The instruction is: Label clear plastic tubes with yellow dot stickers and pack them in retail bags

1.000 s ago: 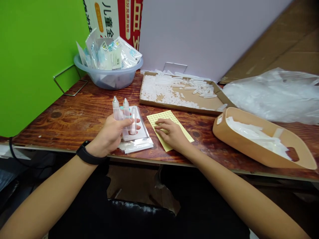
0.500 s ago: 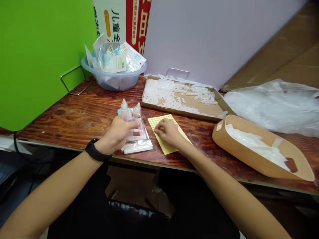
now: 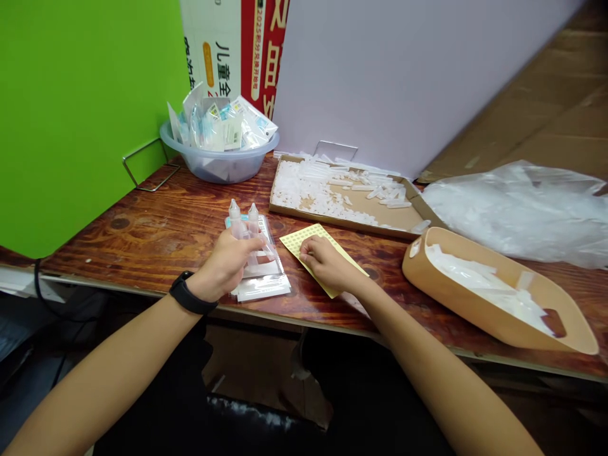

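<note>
My left hand (image 3: 227,265), with a black band on the wrist, is closed around a few small clear dropper bottles (image 3: 243,223) whose tips point up. It hovers over a stack of clear plastic packets (image 3: 261,286) lying on the wooden table (image 3: 156,228). My right hand (image 3: 327,261) rests on a yellow sticker sheet (image 3: 299,239) just right of the packets, fingers curled with the tips pinching at the sheet's surface. Whether a sticker is between the fingers I cannot make out.
A shallow cardboard tray (image 3: 403,218) with several small white plastic parts lies behind the sheet. A tan scoop-shaped bin (image 3: 475,304) of clear pieces sits at the right, a crumpled plastic bag (image 3: 517,209) beyond it. A blue bowl (image 3: 213,166) full of packets stands at back left.
The view has shifted slightly. My left hand lowered the bottles a little toward the packets. My right hand curled its fingers and stayed on the yellow sheet.
</note>
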`<state>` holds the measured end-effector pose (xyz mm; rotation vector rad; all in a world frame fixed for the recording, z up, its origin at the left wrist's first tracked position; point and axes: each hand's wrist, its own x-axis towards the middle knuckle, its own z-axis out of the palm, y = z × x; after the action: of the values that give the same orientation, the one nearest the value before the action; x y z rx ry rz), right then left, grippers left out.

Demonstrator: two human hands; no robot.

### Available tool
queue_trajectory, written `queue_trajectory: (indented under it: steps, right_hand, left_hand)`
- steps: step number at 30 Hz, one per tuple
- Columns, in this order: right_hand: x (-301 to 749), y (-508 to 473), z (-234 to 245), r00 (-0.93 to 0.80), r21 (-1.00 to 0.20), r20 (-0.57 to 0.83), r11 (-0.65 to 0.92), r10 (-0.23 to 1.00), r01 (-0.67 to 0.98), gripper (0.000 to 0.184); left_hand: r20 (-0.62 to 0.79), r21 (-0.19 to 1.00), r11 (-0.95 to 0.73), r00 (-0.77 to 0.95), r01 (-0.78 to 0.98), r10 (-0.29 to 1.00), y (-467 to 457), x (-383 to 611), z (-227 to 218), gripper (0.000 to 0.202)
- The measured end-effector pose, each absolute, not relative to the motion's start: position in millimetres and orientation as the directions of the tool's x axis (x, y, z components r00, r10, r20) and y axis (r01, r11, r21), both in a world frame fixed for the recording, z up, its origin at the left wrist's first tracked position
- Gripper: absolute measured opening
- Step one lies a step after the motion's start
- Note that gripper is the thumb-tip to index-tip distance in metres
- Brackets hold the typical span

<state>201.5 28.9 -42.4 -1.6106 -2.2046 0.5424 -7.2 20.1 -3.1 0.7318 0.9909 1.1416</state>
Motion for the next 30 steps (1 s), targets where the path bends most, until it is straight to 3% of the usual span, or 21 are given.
queue_trajectory:
  steps: [5, 10, 13, 24, 30]
  right_hand:
    - [200.7, 23.7, -35.4, -0.273, -0.612, 0.096, 0.273, 0.957, 0.742, 0.01]
    - [174.9, 2.4, -17.9, -0.301, -0.702, 0.416, 0.514, 0.858, 0.492, 0.012]
    - [158.0, -5.1, -11.8, -0.277, -0.687, 0.506, 0.576, 0.817, 0.443, 0.011]
    - [143.0, -2.3, -16.1, -0.096, -0.644, 0.617, 0.571, 0.781, 0.509, 0.015]
    - [137.5, -0.1, -21.1, 0.009, -0.72, 0.593, 0.525, 0.805, 0.454, 0.013]
  left_hand:
    - [-0.27, 0.86, 0.28, 0.084, -0.426, 0.959, 19.4, -4.4, -3.0, 0.028]
    - [-0.295, 0.806, 0.284, 0.063, -0.519, 0.953, 17.8, 1.8, 0.1, 0.023]
    - [-0.292, 0.773, 0.276, 0.066, -0.571, 0.954, 15.7, 7.1, 2.4, 0.021]
    - [-0.257, 0.696, 0.233, 0.067, -0.679, 0.964, 13.2, 17.8, 2.4, 0.014]
    - [-0.292, 0.662, 0.254, 0.07, -0.705, 0.954, 12.7, 19.2, 4.3, 0.02]
